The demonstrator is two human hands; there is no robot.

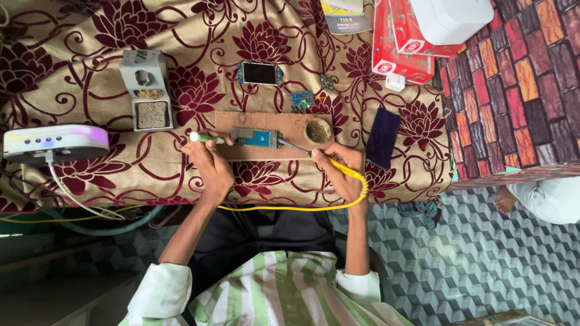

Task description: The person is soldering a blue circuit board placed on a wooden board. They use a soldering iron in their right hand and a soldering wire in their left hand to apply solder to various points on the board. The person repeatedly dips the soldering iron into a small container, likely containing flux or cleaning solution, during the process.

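1. Clearly small and light, the blue circuit board (257,137) lies flat on a brown work board (229,152) atop the floral tablecloth (90,36); it looks stiff but fragile, best held by its bare edges, away from the components.
2. At the board's 9 o'clock end, the left hand (208,163) is closed around a slim green-handled tool (208,139), which looks light and rigid.
3. From 4 o'clock, the right hand (338,172) pinches a soldering iron (296,148) like a pen, its tip touching the board's right end; the yellow cord (356,181) trails under the wrist. I judge only the handle is safe to hold.
4. A round flux tin (318,130) sits at the board's 2 o'clock, a grey iron stand (145,90) at 10 o'clock, well apart.
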